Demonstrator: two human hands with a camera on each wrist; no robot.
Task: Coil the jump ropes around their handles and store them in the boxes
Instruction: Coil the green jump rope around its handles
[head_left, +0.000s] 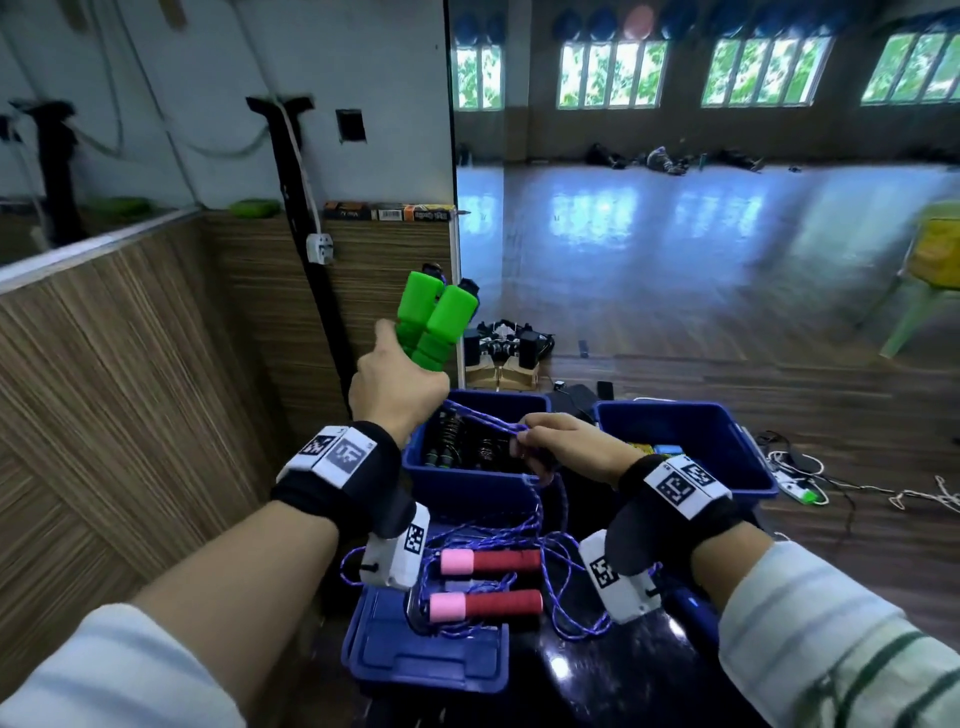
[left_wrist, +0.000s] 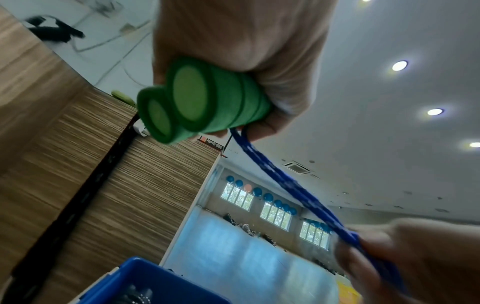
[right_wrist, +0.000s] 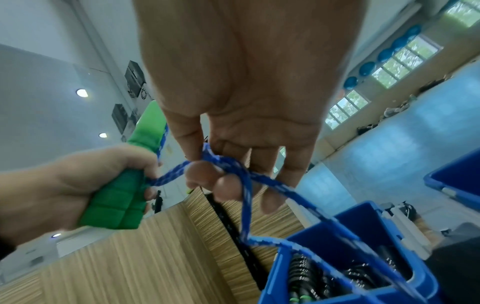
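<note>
Nearest, on a blue lid (head_left: 431, 660) at the worktop's near edge, lie two red-and-pink handles (head_left: 488, 582) amid loose loops of blue cord. Above them the right hand (head_left: 566, 447) pinches the blue rope (head_left: 483, 418) between thumb and fingertips, and the left hand (head_left: 397, 387) is clenched round the pair of green handles (head_left: 431, 322), held up and tilted. The rope runs taut between the two hands, then trails down into the loops below (which cord belongs to which handles I cannot tell). Beyond stand two blue boxes (head_left: 685, 421); the left box (head_left: 467, 493) holds coiled ropes. Likely trouble: the trailing slack snags the red set and drags it off the lid, or the pinch slips and no wrap forms
</note>
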